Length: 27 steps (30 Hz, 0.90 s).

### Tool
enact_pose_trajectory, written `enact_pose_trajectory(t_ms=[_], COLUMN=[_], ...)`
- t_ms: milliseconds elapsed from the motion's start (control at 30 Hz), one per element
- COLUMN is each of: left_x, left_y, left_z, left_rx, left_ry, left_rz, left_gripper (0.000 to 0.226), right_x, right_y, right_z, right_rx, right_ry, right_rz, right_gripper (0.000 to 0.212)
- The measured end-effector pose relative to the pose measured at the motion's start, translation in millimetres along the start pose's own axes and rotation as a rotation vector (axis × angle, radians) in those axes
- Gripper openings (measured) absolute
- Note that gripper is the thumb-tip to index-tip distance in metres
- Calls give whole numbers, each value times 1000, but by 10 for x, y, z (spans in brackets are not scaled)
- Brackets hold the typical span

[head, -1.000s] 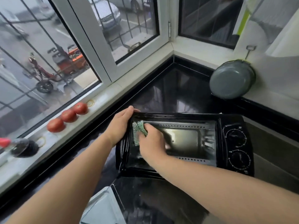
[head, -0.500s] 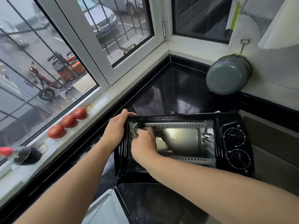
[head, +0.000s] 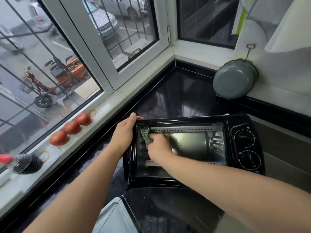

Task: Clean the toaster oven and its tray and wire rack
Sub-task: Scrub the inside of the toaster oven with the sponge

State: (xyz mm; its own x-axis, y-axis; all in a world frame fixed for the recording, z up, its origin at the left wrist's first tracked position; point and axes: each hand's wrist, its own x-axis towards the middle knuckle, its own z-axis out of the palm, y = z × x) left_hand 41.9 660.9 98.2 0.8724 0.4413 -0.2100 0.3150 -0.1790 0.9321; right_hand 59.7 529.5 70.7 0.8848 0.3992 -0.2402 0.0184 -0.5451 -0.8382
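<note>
A black toaster oven [head: 245, 143] with two dials lies on the dark counter, its door open toward me and its cavity facing up. My left hand [head: 123, 135] grips the oven's left top corner, thumb over the edge. My right hand [head: 159, 147] reaches inside the cavity and holds a green scouring pad [head: 145, 136] against the inner left wall near the top. The open glass door [head: 168, 207] stretches toward me below the oven. Neither tray nor wire rack shows inside.
Three tomatoes [head: 71, 127] sit on the white window sill [head: 109, 105] at left, with a dark brush with a red handle [head: 25, 163] nearer me. A grey pan [head: 234, 79] leans against the wall at back right. A white surface [head: 111, 216] lies beside the door.
My right hand has pushed the pad deeper into the oven, up along the left inner wall. The left hand keeps its grip on the corner.
</note>
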Motion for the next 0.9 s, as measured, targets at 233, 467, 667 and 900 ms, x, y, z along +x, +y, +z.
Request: enact_pose_trajectory(t_ms=[233, 467, 667, 900], left_x=[9, -33, -15, -79], left_y=[10, -6, 12, 26], left_z=[-23, -35, -14, -6], left_rx=[-57, -58, -38, -55], left_ry=[-22, -13, -1, 29], left_rz=[-15, -11, -3, -14], left_gripper=[51, 55, 53, 49], right_x=[-278, -186, 39, 330], right_y=[4, -32, 57, 298], right_z=[83, 62, 2, -13], right_rx=[-180, -193, -171, -92], right_ry=[-7, -46, -141, -417], right_rz=[-114, 48, 89, 221], right_gripper=[19, 12, 13, 40])
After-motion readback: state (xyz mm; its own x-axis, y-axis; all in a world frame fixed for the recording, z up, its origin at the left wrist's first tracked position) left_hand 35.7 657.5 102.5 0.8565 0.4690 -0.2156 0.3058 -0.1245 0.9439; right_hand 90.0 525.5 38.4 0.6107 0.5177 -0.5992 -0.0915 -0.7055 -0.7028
